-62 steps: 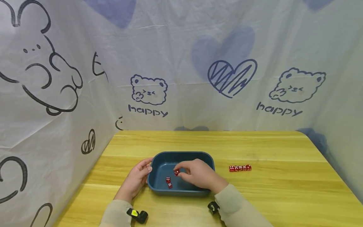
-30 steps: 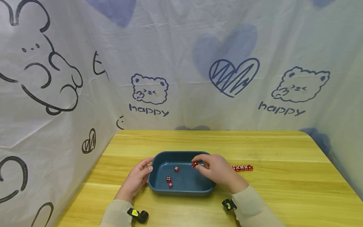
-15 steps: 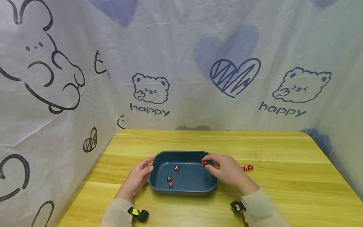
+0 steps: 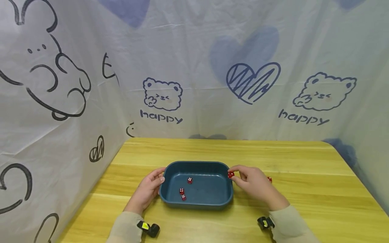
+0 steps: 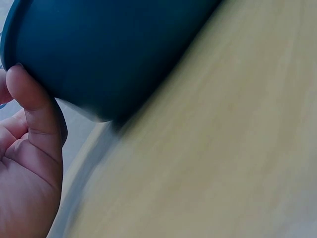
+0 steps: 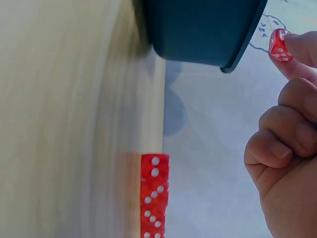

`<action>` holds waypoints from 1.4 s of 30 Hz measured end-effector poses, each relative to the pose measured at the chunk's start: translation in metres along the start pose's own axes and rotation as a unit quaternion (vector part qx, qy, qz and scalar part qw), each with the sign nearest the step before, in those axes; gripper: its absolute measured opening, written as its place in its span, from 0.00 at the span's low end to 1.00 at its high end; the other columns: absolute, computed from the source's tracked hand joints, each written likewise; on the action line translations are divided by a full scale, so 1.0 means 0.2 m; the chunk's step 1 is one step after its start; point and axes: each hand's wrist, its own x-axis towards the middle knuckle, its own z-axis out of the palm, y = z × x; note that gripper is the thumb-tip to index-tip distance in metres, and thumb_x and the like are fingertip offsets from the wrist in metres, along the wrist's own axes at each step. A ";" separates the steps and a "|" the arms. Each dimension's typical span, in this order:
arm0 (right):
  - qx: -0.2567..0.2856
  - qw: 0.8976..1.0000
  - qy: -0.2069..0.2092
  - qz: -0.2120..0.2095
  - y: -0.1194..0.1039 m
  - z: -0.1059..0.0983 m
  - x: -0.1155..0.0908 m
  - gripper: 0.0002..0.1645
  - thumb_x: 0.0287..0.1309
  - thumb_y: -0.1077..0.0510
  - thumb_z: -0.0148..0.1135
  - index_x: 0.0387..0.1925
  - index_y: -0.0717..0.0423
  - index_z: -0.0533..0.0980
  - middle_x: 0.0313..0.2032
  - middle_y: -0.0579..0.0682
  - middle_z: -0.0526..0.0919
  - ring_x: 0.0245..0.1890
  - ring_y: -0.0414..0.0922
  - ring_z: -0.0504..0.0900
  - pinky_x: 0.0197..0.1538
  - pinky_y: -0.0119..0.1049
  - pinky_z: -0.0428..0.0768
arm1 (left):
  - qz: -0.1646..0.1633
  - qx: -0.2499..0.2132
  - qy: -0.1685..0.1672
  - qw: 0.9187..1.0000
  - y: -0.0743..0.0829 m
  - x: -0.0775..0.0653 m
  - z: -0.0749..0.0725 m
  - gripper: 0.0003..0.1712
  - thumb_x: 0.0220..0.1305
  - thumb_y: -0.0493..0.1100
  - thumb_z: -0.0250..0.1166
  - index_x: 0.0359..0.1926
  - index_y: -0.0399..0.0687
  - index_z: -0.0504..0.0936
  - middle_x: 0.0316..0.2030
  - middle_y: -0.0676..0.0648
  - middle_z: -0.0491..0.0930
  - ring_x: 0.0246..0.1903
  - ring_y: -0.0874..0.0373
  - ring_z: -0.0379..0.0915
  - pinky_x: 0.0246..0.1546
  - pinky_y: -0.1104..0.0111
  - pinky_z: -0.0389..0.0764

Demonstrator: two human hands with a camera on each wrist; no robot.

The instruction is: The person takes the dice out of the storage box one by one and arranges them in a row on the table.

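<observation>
Near tray (image 4: 209, 189), right fingers (image 4: 241, 168) pinching die (image 4: 231, 174), left fingers (image 4: 157, 182) gripping tray, dice row (image 4: 269, 179) part-hidden

- Right hand (image 6: 287, 136) pinching a red, white-dotted cubic die (image 6: 280, 47)
- Row of red, white-dotted dice (image 6: 154, 191) on a pale wood-grain tabletop (image 6: 54, 124)
- Dark teal, smooth-walled container (image 6: 200, 29) nearby

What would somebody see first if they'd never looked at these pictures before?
Probably the dark blue tray on the yellow table, with three red dice lying inside. By its right end, the right hand pinches another red die, while the left hand holds the left end. Behind the table hangs a pale cloth with bear faces and a scribbled heart.
</observation>
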 end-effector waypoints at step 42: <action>-0.054 0.996 -0.016 0.068 0.42 -0.27 -0.16 0.18 0.71 0.54 0.60 0.59 0.50 0.79 0.20 0.44 0.69 0.18 0.40 0.65 0.22 0.35 0.67 | -0.015 0.003 0.012 1.000 0.02 -0.01 0.01 0.27 0.76 0.37 0.56 0.72 0.36 0.65 0.49 0.40 0.73 0.31 0.58 0.72 0.28 0.73 0.75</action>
